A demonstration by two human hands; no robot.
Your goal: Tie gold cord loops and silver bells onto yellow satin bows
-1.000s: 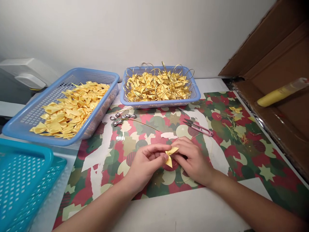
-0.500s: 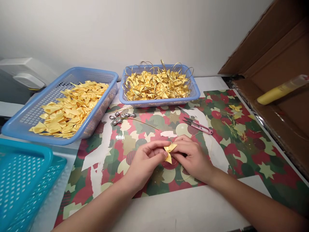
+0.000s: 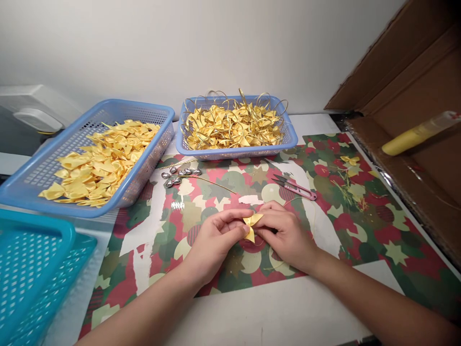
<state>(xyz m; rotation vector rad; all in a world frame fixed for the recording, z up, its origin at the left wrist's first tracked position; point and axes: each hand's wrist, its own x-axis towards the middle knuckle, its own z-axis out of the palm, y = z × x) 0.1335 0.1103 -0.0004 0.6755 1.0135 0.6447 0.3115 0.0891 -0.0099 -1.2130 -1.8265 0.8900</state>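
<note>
Between my two hands, above the patterned paper, is a yellow ribbon bow (image 3: 250,227). My left hand (image 3: 219,236) pinches its left side between thumb and fingers. My right hand (image 3: 286,234) is closed at the bow's right edge, its curled fingers touching the ribbon. A thin cord shows faintly below the bow and beyond the right knuckles; the fingers hide how it joins the bow. Past the right hand lie pink thread snips (image 3: 295,187). Small silver bells (image 3: 173,180) are grouped farther left, beside a gold cord (image 3: 212,182).
A blue basket (image 3: 108,207) of yellow bows stands at left. Another blue basket (image 3: 237,153), at the back, holds bows with gold cord loops. Teal baskets (image 3: 70,269) sit front left. Ribbon and thread scraps (image 3: 351,190) lie at right, beside a cardboard box (image 3: 406,86).
Both hands keep their grip at the bow, almost unmoved. The whole view has shifted very slightly, so things appear a little farther left.
</note>
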